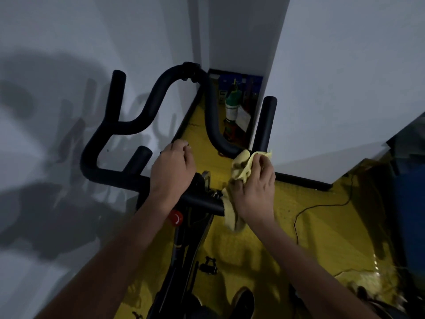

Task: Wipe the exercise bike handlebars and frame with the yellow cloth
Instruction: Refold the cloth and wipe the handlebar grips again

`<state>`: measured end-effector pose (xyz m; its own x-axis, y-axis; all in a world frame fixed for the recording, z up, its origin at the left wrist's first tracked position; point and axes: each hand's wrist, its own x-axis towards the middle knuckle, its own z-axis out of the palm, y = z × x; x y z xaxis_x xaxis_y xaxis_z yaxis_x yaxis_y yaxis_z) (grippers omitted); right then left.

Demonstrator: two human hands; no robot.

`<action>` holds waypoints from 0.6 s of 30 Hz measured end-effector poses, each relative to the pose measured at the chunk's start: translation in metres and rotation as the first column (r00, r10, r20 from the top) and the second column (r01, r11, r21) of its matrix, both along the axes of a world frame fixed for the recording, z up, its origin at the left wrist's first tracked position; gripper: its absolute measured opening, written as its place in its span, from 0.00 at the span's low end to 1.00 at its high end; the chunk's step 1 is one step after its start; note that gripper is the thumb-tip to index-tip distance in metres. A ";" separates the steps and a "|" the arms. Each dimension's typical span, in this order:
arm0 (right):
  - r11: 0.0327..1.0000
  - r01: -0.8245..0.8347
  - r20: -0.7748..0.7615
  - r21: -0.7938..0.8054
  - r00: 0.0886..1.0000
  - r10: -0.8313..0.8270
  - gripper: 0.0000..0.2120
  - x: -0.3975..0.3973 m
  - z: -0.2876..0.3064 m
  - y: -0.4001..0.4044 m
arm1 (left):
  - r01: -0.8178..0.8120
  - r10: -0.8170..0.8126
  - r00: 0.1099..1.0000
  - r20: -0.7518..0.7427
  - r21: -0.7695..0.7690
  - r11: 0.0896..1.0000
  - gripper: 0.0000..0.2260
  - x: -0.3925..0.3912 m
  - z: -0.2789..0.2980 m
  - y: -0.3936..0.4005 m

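The exercise bike's black handlebars (142,104) curve across the middle of the head view, close to a grey wall. My left hand (171,171) rests on the centre of the handlebars, fingers curled over the top of the stem. My right hand (255,192) grips the yellow cloth (241,166) and holds it wrapped round the right side of the handlebars, just below the upright right grip (265,123). A tail of the cloth hangs down by my wrist. The black frame (184,249) with a red knob (176,218) runs down between my forearms.
Grey walls stand close on the left and right. The floor (264,261) is yellow, with a black cable (322,207) lying across it. A green bottle (231,104) and boxes fill the far corner. A pedal (208,265) and a dark shoe (243,302) show below. A blue object (411,203) stands at the right.
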<state>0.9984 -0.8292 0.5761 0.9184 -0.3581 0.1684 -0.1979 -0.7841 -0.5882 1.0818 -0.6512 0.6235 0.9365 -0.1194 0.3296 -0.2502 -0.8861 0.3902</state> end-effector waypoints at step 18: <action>0.964 -0.182 0.021 -0.194 0.982 0.190 0.23 -0.040 0.010 0.070 | 0.073 -0.068 0.997 -0.028 0.234 0.970 0.31 -0.011 -0.004 0.047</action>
<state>0.9588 -0.7592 0.5861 0.9572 -0.1393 0.2537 -0.0178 -0.9031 -0.4290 1.0703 -0.6044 0.6191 0.9288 -0.2573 0.2666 -0.3100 -0.9337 0.1790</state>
